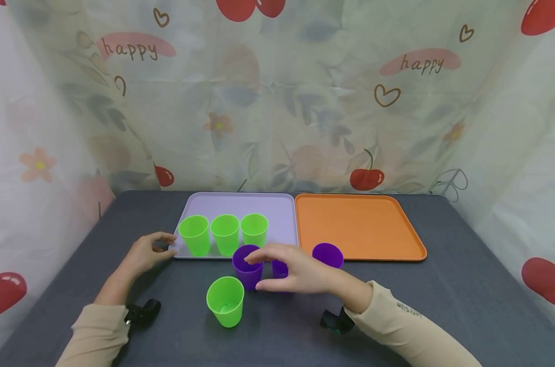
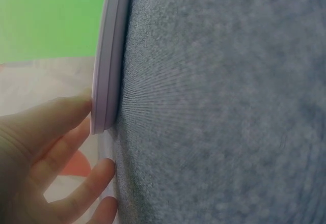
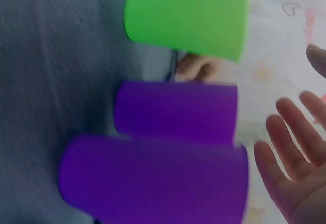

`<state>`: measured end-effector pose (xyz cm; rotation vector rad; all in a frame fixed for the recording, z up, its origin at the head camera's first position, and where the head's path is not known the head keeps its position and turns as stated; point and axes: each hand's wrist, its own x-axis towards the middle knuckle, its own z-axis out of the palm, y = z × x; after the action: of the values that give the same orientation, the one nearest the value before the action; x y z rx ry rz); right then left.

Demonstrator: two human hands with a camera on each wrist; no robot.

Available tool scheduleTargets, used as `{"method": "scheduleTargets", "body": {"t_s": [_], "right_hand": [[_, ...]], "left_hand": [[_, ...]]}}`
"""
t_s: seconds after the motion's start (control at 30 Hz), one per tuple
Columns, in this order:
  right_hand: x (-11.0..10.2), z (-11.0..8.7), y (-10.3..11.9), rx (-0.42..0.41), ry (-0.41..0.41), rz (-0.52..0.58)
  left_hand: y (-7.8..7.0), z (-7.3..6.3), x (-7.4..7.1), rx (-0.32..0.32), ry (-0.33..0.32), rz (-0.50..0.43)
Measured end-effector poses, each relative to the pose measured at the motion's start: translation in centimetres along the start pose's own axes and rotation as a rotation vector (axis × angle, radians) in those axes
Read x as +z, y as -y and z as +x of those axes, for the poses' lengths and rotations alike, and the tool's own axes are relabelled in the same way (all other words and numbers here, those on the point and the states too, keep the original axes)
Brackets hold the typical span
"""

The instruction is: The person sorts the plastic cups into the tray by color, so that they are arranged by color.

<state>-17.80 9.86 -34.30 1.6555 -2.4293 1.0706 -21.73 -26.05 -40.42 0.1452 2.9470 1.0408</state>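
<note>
My left hand (image 1: 146, 252) touches the left edge of the lavender tray (image 1: 277, 204) near its front corner, fingertips against the rim (image 2: 104, 81). Three green cups (image 1: 194, 235) stand upright in a row on that tray. A fourth green cup (image 1: 226, 302) stands on the table in front. My right hand (image 1: 300, 270) hovers over the purple cups, fingers spread and holding nothing. One purple cup (image 1: 247, 269) is left of its fingertips, another purple cup (image 1: 280, 268) is partly hidden behind the hand, and a third purple cup (image 1: 327, 255) stands to the right.
An orange tray (image 1: 355, 224) lies against the lavender tray's right side. Both trays lie near the far edge of the dark grey table (image 1: 447, 306). A patterned curtain (image 1: 277, 117) hangs behind and at both sides.
</note>
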Motion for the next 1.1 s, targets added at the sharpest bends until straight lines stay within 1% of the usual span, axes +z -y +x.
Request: {"method": "scheduleTargets", "body": {"t_s": [0.13,0.33,0.47,0.57,0.67,0.8,0.87,1.03,1.1], "right_hand": [[1.3,-0.1,0.4,-0.018,-0.001,-0.046],[2.7,0.1,0.8,-0.018,0.021,-0.060],[3.4,0.3,1.0,-0.039,0.014,-0.119],[3.8,0.6,1.1,-0.073,-0.005,-0.179],[4.1,0.9,1.2,-0.083,-0.013,-0.214],[4.3,1.3,1.4,-0.063,0.004,-0.237],[4.4,1.4,1.5,-0.061,0.011,-0.271],[4.6,1.6,1.6,-0.052,0.026,-0.313],[4.7,1.6,1.6,-0.055,0.023,-0.314]], "left_hand": [[0.0,0.0,0.0,-0.006,0.002,0.000],[0.1,0.0,0.0,-0.005,0.002,0.001],[0.0,0.0,0.0,-0.001,-0.001,0.002],[-0.1,-0.1,-0.1,-0.009,0.003,0.001],[-0.1,-0.1,-0.1,-0.017,0.009,-0.001],[-0.2,-0.2,-0.1,-0.016,0.010,-0.004],[-0.2,-0.2,-0.1,-0.014,0.010,-0.004],[-0.2,-0.2,-0.1,-0.007,0.006,-0.007],[-0.2,-0.2,-0.1,-0.004,0.006,-0.009]]}}
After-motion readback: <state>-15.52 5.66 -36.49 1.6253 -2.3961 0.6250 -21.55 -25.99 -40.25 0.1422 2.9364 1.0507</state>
